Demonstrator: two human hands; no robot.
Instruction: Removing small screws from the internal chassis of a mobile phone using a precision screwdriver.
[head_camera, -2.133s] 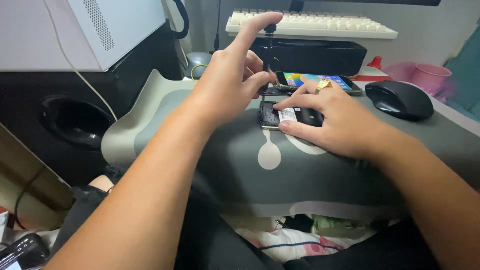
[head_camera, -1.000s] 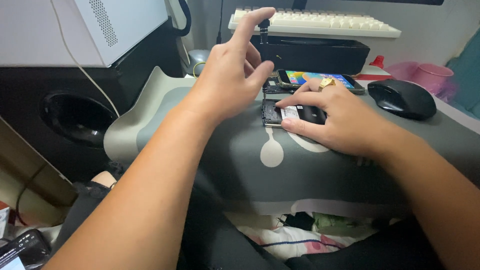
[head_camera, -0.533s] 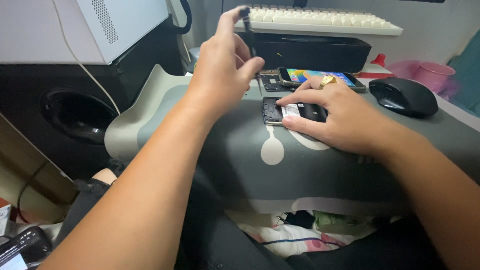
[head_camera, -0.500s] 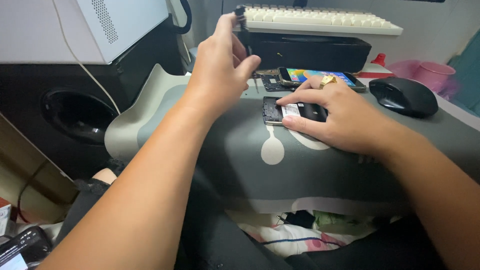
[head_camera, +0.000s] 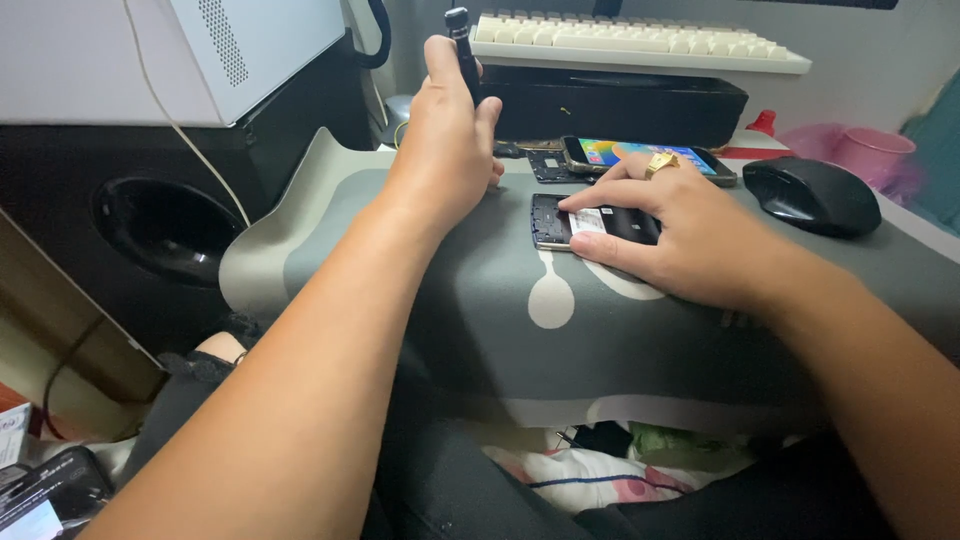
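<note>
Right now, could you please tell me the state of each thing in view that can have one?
Left hand: closed around a slim black tool, held upright.
Right hand: flat, pressing on the opened phone.
Opened phone: back cover off, lying on the grey mat.
Second phone: screen lit.
Black mouse: untouched.

A lit phone screen, rectangular with colourful icons, lies at upper centre-right of the frame. Just below it, a small white label sits on the opened dark phone. At lower left, a dark package.
</note>
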